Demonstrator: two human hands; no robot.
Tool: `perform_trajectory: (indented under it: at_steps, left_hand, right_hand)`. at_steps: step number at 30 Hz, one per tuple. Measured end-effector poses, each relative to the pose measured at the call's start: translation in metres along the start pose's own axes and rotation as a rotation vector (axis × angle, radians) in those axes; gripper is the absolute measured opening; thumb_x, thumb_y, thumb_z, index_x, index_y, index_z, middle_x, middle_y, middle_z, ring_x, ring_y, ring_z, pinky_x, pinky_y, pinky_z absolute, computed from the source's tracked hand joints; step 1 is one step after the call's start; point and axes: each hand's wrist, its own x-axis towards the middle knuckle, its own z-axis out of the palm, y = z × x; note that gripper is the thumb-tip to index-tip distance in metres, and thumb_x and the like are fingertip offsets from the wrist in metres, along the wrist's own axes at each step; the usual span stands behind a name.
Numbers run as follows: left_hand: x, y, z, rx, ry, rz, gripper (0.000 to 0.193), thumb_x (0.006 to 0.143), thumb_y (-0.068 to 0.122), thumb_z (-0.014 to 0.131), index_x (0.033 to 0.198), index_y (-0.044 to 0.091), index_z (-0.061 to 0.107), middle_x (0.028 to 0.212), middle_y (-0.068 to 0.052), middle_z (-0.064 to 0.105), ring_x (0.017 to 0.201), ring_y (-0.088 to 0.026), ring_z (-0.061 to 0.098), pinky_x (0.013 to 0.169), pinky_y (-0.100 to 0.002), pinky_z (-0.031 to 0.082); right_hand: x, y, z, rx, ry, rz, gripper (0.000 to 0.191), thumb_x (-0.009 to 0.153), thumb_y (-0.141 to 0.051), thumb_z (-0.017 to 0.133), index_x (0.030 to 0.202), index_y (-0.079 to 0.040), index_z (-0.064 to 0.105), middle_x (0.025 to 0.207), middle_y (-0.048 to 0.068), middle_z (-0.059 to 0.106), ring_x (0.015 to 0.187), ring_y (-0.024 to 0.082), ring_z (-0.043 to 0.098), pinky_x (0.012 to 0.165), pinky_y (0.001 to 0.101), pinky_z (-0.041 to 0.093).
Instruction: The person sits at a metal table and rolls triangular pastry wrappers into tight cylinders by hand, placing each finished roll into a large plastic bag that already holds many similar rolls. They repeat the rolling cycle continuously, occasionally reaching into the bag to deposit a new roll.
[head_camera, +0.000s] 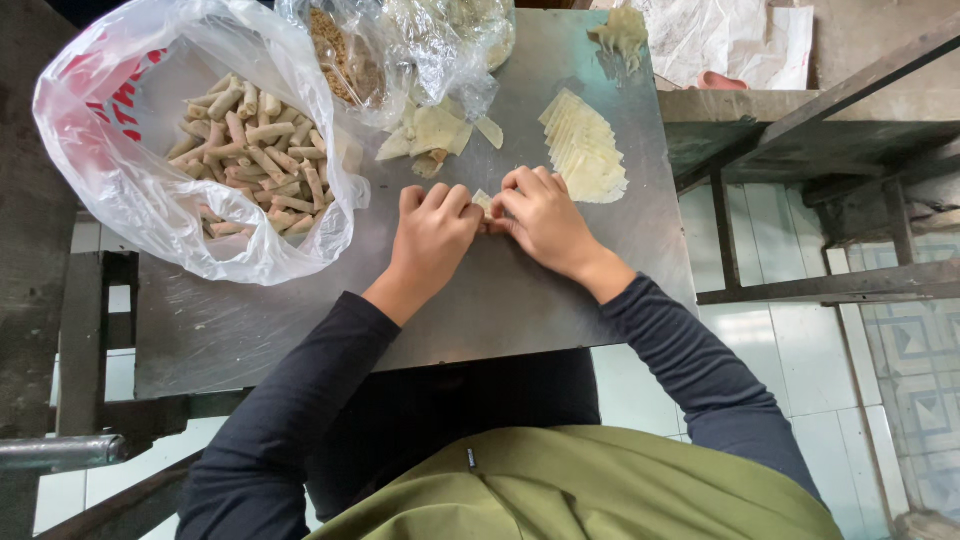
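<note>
At the centre of the frame the left hand (432, 232) and the right hand (541, 218) meet knuckle to knuckle on the steel table (560, 290). Both are curled with their fingertips pressed onto a small pale wrapper piece (483, 201), only a corner of which shows between them. It lies flat on the table and looks partly folded or rolled, though the fingers hide how far.

Just above and to the right of the right hand sits a fanned stack of cut wrappers (586, 150), still thick, so plenty remains unrolled. Above the left hand lies a loose heap of wrapper scraps (432, 135), touching the edge of a crumpled clear plastic bag (420, 45) at the top of the frame, which holds a brownish filling (335, 55).

In the upper left, a white plastic bag (130, 190) lies open with a sizeable pile of finished rolls (255, 150) inside, so by the look of it a good many are done. A smear of dough or paste (622, 32) sits at the top edge of the table. Dark sleeves and an olive garment (600, 490) fill the bottom of the frame, with tiled floor (850, 380) at lower right.
</note>
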Motion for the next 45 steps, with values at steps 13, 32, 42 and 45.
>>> perform_trajectory:
  at_steps: [13, 32, 42, 45]
  left_hand:
    - [0.015, -0.016, 0.006, -0.406, -0.066, -0.423, 0.006, 0.081, 0.022, 0.082, 0.081, 0.019, 0.077, 0.083, 0.003, 0.061, 0.092, -0.020, 0.060, 0.082, -0.041, 0.037]
    - [0.027, -0.005, 0.058, -0.047, 0.055, -0.628, 0.016, 0.094, 0.021, 0.069, 0.098, 0.009, 0.059, 0.105, -0.012, 0.058, 0.104, -0.035, 0.053, 0.082, -0.052, 0.035]
    - [0.043, -0.029, 0.048, -0.306, -0.022, -0.500, 0.020, 0.104, 0.031, 0.070, 0.097, 0.013, 0.067, 0.100, -0.005, 0.064, 0.103, -0.031, 0.058, 0.086, -0.048, 0.039]
    - [0.037, -0.032, 0.023, -0.381, -0.093, -0.297, 0.025, 0.080, 0.036, 0.080, 0.087, 0.013, 0.072, 0.093, -0.006, 0.066, 0.097, -0.033, 0.059, 0.083, -0.048, 0.039]
  right_hand:
    - [0.017, 0.012, 0.013, 0.294, 0.077, 0.296, 0.014, 0.082, -0.023, 0.085, 0.088, -0.016, 0.074, 0.102, 0.002, 0.051, 0.102, 0.025, 0.050, 0.085, 0.0389, 0.046]
    - [0.037, 0.006, 0.053, -0.088, 0.327, 0.511, 0.020, 0.085, -0.018, 0.078, 0.090, -0.014, 0.059, 0.108, 0.008, 0.049, 0.108, 0.032, 0.048, 0.089, 0.0484, 0.036]
    - [0.052, 0.048, 0.028, 0.061, 0.575, 0.333, 0.021, 0.099, -0.019, 0.079, 0.097, -0.010, 0.060, 0.098, 0.005, 0.056, 0.094, 0.026, 0.055, 0.084, 0.0395, 0.044]
    - [0.025, 0.062, -0.014, 0.340, 0.467, 0.426, 0.014, 0.099, -0.014, 0.076, 0.097, -0.007, 0.064, 0.099, 0.007, 0.057, 0.083, 0.019, 0.054, 0.074, 0.0314, 0.048]
